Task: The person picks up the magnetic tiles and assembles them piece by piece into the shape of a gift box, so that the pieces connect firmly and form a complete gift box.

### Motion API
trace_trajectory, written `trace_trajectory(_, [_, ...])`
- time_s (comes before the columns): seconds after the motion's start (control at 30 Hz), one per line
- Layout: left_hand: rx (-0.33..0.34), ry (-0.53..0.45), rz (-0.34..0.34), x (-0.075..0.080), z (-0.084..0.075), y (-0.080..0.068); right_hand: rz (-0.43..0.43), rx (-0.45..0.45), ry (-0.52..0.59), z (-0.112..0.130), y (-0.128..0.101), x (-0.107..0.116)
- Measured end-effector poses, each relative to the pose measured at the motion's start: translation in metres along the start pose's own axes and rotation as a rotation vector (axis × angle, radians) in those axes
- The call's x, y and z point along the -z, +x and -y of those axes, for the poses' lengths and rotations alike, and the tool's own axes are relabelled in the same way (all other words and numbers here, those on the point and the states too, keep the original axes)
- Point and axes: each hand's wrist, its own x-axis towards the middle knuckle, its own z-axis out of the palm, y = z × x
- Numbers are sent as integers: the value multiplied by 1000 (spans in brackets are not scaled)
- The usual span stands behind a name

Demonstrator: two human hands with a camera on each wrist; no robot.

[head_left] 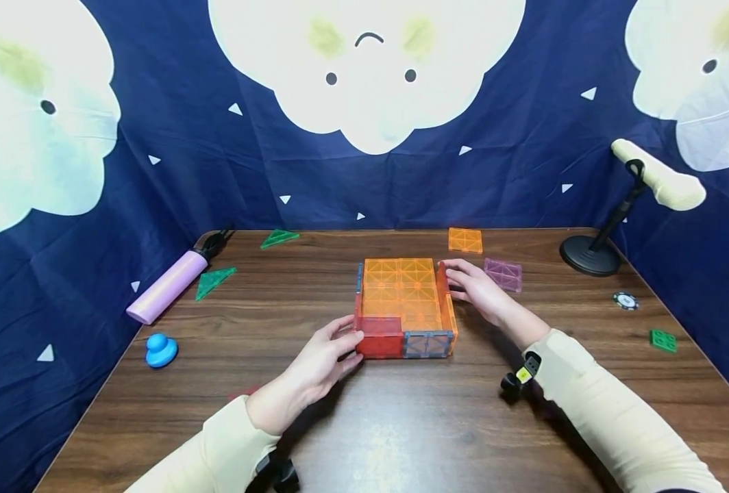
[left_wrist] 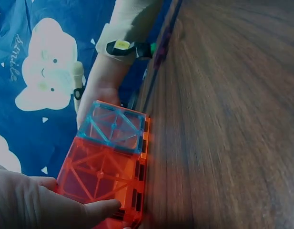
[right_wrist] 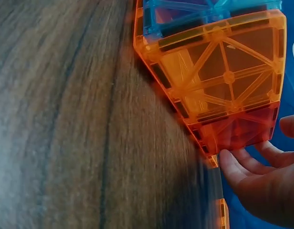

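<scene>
On wooden table, both hands' relaxed fingers touch the tile box: left hand, right hand.

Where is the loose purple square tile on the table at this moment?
In the head view, the purple square tile lies flat on the table, right of the tile box, just beyond the right hand and near the loose orange tile.
</scene>
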Motion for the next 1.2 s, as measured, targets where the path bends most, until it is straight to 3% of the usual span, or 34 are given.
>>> trace_trajectory(0.2, [-51,32,-40,6,-2,4,-14,23,1,-2,-10,0])
trace_trajectory(0.43, [-61,44,-100,22,-12,20,-34,23,-22,-6,-40,3])
trace_trajectory(0.67, [-60,46,-114,36,-22,42,21,26,-27,-10,-79,0])
trace_trajectory(0.83, [-79,58,-132,38,-29,63,76,28,-10,-13,-106,-6])
trace_trajectory(1.03, [-112,49,-83,39,-36,88,179,34,-5,-13,-125,-17])
trace_trajectory(1.2, [-91,21,-56,40,-37,98,178,45,-131,-7,-128,-23])
